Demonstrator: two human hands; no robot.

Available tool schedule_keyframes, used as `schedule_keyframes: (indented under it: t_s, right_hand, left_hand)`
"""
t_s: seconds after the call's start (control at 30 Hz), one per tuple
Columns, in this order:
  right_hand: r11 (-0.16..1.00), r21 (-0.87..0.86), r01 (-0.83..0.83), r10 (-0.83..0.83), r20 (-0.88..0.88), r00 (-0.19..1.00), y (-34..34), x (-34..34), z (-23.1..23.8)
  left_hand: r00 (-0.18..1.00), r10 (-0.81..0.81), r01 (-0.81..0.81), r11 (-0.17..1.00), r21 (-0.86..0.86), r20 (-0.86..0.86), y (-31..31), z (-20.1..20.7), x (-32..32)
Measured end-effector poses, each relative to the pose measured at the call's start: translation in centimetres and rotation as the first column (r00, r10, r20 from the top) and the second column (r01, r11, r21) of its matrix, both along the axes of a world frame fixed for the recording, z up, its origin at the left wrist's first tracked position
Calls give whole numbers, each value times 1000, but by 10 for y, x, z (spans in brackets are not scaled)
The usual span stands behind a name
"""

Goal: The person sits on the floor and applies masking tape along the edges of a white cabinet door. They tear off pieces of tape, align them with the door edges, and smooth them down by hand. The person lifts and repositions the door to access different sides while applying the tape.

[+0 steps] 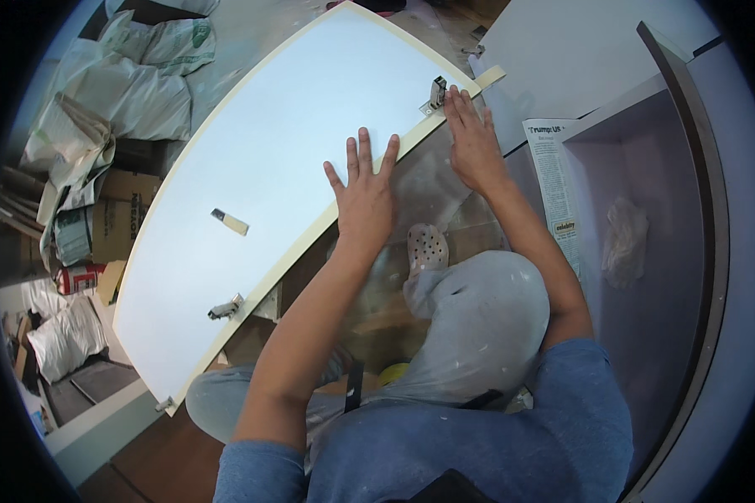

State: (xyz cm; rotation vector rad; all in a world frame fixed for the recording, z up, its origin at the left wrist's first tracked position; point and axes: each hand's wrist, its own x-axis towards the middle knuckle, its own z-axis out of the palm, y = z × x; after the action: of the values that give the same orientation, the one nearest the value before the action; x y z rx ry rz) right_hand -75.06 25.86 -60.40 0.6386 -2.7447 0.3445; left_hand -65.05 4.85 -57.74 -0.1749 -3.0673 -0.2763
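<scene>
A large white cabinet door point(252, 142) lies tilted across in front of me, its edges lined with cream masking tape point(323, 220). My left hand point(366, 197) rests on it near the close edge, fingers spread. My right hand point(476, 144) has its fingers stretched along the taped edge at the far right corner, beside a metal hinge point(436, 94). A loose tape end point(491, 78) sticks out past that corner. Another hinge point(225, 308) sits near the lower left end. On the white face lies a small flat scraper-like tool point(230, 222), dark at one end and yellowish at the other.
To my right stands an open cabinet point(646, 168) with a newspaper strip point(554, 197) along its edge and a crumpled plastic piece point(626, 243) inside. White sacks point(147, 96), a cardboard box point(126, 214) and a red can point(77, 278) crowd the left. My clog point(428, 247) is below the door.
</scene>
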Motion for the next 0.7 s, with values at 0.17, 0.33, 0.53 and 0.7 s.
schedule_keyframes:
  t_s: [0.17,0.33,0.53,0.7]
  right_hand:
    - [1000,12,-21,20,51,998,-8,16,-4]
    - [940,-73,-333,339,116,933,-28,58,31]
    - [741,-591,-318,589,346,730,-59,83,112]
    - [665,-637,-391,703,356,616,-87,122,155]
  left_hand:
    - [997,82,-82,997,0,10,-24,4,41]
    - [988,155,-153,984,-93,11,-45,13,82]
    - [778,624,-582,761,286,-76,-150,27,107]
    - [605,787,-714,604,353,-123,-184,11,71]
